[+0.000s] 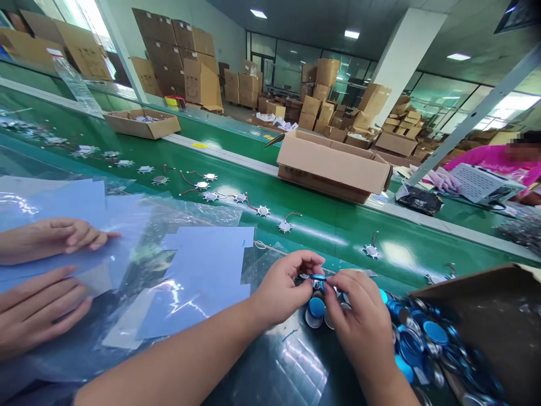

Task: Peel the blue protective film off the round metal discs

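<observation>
My left hand point(285, 286) and my right hand point(361, 307) meet above the near work surface. Both pinch a small round blue metal cap point(318, 277) between thumbs and fingertips, tilted nearly edge-on. Just beneath them stand several more round caps point(316, 307), with blue tops and silvery rims, partly hidden by my fingers. To the right of my right hand lies a heap of blue and silver round caps point(435, 332), spilling from an open cardboard box point(490, 321).
Small white star-edged parts with red wires point(285, 226) lie spaced along the green conveyor belt point(338, 254). Blue sheets point(207, 259) under clear plastic cover the left. A co-worker's hands point(46, 310) rest there. Beyond the belt stands a long carton point(333, 163); another person point(486, 160) sits far right.
</observation>
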A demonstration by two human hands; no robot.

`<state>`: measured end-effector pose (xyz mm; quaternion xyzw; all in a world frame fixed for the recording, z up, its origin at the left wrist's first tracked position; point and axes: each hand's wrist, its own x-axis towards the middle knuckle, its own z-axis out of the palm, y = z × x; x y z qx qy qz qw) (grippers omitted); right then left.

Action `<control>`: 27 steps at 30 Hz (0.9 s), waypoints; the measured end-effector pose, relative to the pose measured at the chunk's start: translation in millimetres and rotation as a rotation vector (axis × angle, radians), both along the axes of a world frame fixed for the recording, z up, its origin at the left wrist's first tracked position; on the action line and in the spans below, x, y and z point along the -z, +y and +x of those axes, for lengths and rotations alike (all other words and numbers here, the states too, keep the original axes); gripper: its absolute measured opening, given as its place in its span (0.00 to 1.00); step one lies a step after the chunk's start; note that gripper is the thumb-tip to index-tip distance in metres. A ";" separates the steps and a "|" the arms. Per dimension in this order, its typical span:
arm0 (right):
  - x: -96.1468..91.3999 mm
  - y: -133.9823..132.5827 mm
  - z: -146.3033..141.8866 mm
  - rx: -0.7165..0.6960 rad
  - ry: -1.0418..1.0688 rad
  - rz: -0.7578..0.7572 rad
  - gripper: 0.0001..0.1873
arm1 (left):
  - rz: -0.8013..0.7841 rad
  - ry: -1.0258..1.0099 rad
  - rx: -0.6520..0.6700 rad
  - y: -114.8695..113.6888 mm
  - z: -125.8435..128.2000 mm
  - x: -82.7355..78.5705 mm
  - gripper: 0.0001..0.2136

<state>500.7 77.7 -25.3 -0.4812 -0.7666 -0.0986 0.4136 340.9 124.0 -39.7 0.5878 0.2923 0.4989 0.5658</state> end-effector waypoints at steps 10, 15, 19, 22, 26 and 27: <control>-3.8 -5.3 -3.9 0.000 -0.029 0.135 0.12 | 0.248 0.226 -0.161 -7.7 -5.3 -6.5 0.13; -4.0 -4.8 -0.1 -0.013 -0.063 0.104 0.12 | 0.319 0.294 -0.207 -8.4 -7.4 -11.4 0.14; -5.3 -4.0 4.0 -0.044 -0.063 0.048 0.09 | 0.352 0.321 -0.192 -8.6 -8.8 -12.9 0.15; -7.8 -2.3 3.6 -0.062 -0.029 0.012 0.06 | 0.343 0.318 -0.174 -8.1 -9.5 -14.4 0.15; -7.8 0.8 1.7 -0.089 0.027 -0.035 0.05 | 0.296 0.312 -0.144 -7.6 -8.6 -14.5 0.14; -6.8 1.4 1.6 -0.088 0.038 -0.043 0.05 | 0.268 0.298 -0.131 -7.7 -7.6 -13.8 0.14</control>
